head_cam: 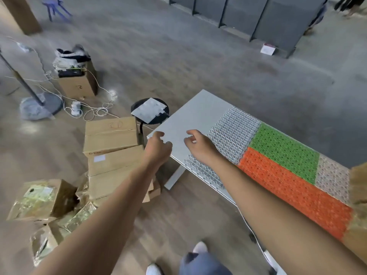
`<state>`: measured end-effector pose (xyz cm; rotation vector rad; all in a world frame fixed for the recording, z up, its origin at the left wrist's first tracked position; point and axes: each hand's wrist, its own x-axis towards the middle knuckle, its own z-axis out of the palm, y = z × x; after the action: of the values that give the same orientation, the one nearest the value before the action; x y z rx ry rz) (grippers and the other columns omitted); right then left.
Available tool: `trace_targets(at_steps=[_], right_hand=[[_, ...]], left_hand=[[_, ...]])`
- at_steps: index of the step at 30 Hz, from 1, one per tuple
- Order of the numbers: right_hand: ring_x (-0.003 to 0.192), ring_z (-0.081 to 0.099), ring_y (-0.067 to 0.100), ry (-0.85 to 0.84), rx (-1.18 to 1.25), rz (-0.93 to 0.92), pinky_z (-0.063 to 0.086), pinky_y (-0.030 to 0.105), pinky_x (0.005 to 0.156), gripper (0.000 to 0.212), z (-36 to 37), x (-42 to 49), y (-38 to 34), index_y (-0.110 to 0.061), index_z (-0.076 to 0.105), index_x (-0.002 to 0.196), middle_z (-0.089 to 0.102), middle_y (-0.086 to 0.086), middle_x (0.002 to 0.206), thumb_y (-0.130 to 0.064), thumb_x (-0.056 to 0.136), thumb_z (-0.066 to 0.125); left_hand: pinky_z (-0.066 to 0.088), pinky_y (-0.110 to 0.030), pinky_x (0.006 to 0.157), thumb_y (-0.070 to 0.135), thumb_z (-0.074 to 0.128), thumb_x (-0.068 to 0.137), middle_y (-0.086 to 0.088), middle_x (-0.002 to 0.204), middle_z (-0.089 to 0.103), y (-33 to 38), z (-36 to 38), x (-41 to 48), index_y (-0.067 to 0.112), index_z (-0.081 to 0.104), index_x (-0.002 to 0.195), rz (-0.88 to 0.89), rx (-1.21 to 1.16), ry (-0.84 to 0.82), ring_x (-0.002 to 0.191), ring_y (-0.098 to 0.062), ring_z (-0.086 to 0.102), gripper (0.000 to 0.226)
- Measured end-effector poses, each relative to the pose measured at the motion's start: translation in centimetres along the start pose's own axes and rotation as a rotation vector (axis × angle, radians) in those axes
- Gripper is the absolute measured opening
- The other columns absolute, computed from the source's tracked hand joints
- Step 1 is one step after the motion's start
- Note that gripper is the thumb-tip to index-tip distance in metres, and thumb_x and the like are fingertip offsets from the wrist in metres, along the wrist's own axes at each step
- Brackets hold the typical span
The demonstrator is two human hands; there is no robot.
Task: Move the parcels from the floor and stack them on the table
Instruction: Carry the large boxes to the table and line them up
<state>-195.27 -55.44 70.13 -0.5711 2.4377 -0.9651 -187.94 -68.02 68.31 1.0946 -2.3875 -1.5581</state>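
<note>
Left hand and right hand hang loose, empty, at the counter end; cardboard parcels look stiff (probably weighty), so grip under opposite bottom edges.

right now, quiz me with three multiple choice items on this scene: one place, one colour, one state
1. The parcels lie: A on a cart; B on the floor, left of the table; C on a shelf.
2. The mat that borders the green mat on the camera's side is: A blue; B orange; C black.
3. The left hand and right hand hold: A a parcel each; B one parcel together; C nothing.

1 B: the parcels are piled on the floor by the table's leg.
2 B: the orange mat meets the green mat's near edge.
3 C: both hands hover over the table's corner with nothing in them.
</note>
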Motion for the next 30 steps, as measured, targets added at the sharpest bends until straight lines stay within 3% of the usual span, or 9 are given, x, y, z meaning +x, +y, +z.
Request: trace_targets(at_steps=[5,7,10,15,19,22,25,27,30], right_hand=[[0.123,0.050,0.024,-0.134,0.025,0.004,0.038,0.027,0.090,0.041,6.0,6.0,-3.3,-0.018,0.043,0.139,0.052,0.008,0.138,-0.032,0.101,0.044],[0.125,0.049,0.025,-0.196,0.035,0.011,0.039,0.028,0.092,0.042,8.5,8.6,-4.3,-0.018,0.042,0.141,0.050,0.008,0.140,-0.032,0.101,0.043],[0.125,0.049,0.023,-0.279,0.039,0.002,0.039,0.029,0.094,0.044,12.3,13.0,-5.3,-0.017,0.040,0.143,0.051,0.006,0.140,-0.033,0.102,0.042],[0.119,0.054,0.025,-0.372,-0.016,0.045,0.045,0.032,0.087,0.044,19.0,20.3,-5.0,-0.014,0.042,0.141,0.055,0.005,0.136,-0.033,0.101,0.041],[0.121,0.051,0.033,-0.411,-0.136,0.084,0.042,0.036,0.093,0.040,25.0,24.7,-2.4,-0.006,0.048,0.134,0.055,0.015,0.134,-0.029,0.102,0.038],[0.112,0.054,0.036,-0.449,-0.224,0.139,0.041,0.035,0.081,0.039,29.6,26.8,1.3,-0.002,0.050,0.126,0.057,0.020,0.125,-0.030,0.102,0.037],[0.103,0.057,0.032,-0.417,-0.240,0.247,0.040,0.031,0.074,0.040,34.0,28.5,5.9,-0.002,0.049,0.126,0.055,0.018,0.123,-0.032,0.101,0.038],[0.105,0.057,0.031,-0.341,-0.227,0.322,0.039,0.030,0.074,0.042,36.3,29.4,8.4,-0.003,0.045,0.131,0.052,0.018,0.128,-0.031,0.101,0.040],[0.121,0.050,0.034,-0.275,-0.214,0.437,0.039,0.032,0.083,0.051,38.5,30.0,10.7,-0.004,0.031,0.144,0.044,0.017,0.141,-0.029,0.101,0.043]], left_hand=[[0.046,-0.032,0.074,0.007,0.046,0.091,-0.001,0.088,0.056,-3.9,-4.6,4.2,0.018,0.049,0.095,-0.097,-0.034,0.089,0.087,-0.025,0.054,0.011],[0.043,-0.028,0.068,0.008,0.046,0.090,-0.006,0.101,0.059,-5.7,-6.4,6.2,0.014,0.050,0.115,-0.152,-0.011,0.115,0.086,-0.023,0.055,0.026],[0.043,-0.029,0.074,0.011,0.047,0.089,-0.010,0.122,0.057,-8.9,-8.9,9.9,0.010,0.044,0.134,-0.240,0.025,0.162,0.096,-0.024,0.055,0.045],[0.049,-0.031,0.067,0.018,0.047,0.086,-0.006,0.093,0.061,-13.9,-11.9,15.7,0.012,0.047,0.129,-0.436,-0.029,0.224,0.074,-0.021,0.058,0.043],[0.043,-0.030,0.071,0.019,0.049,0.089,-0.006,0.116,0.059,-20.2,-12.5,20.8,0.011,0.046,0.132,-0.518,-0.018,0.233,0.088,-0.022,0.056,0.044],[0.039,-0.029,0.076,0.021,0.050,0.091,-0.012,0.128,0.052,-26.4,-12.1,23.8,0.009,0.042,0.138,-0.625,0.037,0.213,0.098,-0.026,0.053,0.049],[0.040,-0.041,0.096,0.026,0.048,0.092,-0.019,0.139,0.040,-32.2,-11.2,26.2,0.006,0.034,0.144,-0.729,0.129,0.201,0.122,-0.036,0.044,0.057],[0.034,-0.049,0.106,0.030,0.044,0.093,-0.023,0.140,0.037,-35.9,-10.8,27.2,0.002,0.032,0.143,-0.760,0.176,0.176,0.128,-0.040,0.037,0.058],[0.043,-0.047,0.099,0.039,0.047,0.083,-0.020,0.130,0.050,-40.4,-10.3,28.0,0.003,0.040,0.138,-0.799,0.099,0.135,0.118,-0.039,0.048,0.066]])
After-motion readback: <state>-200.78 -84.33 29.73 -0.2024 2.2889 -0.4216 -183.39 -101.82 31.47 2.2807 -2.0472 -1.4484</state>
